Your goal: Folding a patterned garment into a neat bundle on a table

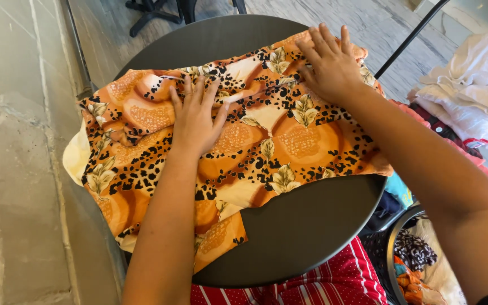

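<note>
On a round dark table [306, 226] seen from above lies an orange patterned garment [266, 152], printed with black leopard-type spots and pale leaves, spread across most of the tabletop and partly folded over on itself. Its left portion hangs past the table edge, where a pale yellow underside or lining [74, 158] shows. The left hand [196, 116] rests flat on the garment towards its left-centre, palm down, fingers extended and slightly spread, gripping nothing. The right hand [329, 62] lies flat on the garment near its far right corner, palm down, fingers straight and close together, likewise gripping nothing. Both hands press on the fabric; they are well apart from each other, with a creased fold of the garment running between them. Below the near edge of the table, red fabric with white stripes and dots [334, 285] is visible. To the right of the table, a pile of white cloth [470, 85] sits on other coloured items, and lower right a container holds mixed patterned clothing [419, 260]. Grey tiled floor [18, 169] lies to the left, and the black base of a chair [153, 11] stands beyond the table.
</note>
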